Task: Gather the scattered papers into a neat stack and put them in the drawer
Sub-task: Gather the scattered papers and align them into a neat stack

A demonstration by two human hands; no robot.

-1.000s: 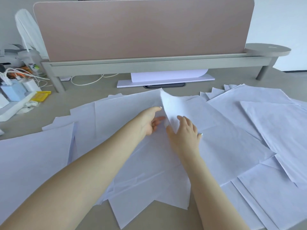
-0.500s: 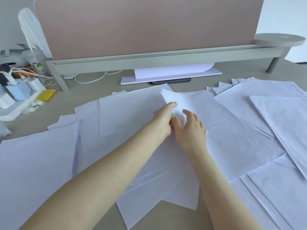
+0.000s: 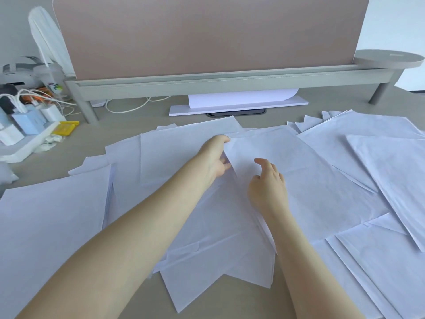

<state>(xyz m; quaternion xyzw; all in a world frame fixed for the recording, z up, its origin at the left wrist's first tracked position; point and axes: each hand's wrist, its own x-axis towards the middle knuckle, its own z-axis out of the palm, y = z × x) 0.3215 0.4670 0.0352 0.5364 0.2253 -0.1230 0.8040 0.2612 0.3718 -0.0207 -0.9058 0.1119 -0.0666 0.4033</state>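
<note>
Several white paper sheets [image 3: 322,194] lie scattered and overlapping across the grey desk [image 3: 128,134]. My left hand [image 3: 215,157] pinches the upper left corner of the top middle sheet [image 3: 271,148], thumb on top and fingers under its edge. My right hand [image 3: 268,185] rests on the same sheet a little lower and to the right, fingers apart and slightly curled, holding nothing. More sheets spread to the left [image 3: 53,222] and right [image 3: 395,171]. No drawer is in view.
A pink partition panel [image 3: 207,35] on a grey rail [image 3: 230,82] closes the desk's far side. A white monitor base [image 3: 239,105] sits under it. At far left stand a power strip with chargers [image 3: 25,125], cables, a yellow object [image 3: 66,128] and a white fan [image 3: 46,35].
The raised, curled corner of the middle sheet has been laid down flat. My left hand moved up to its corner and my right hand let go and spread on the sheet.
</note>
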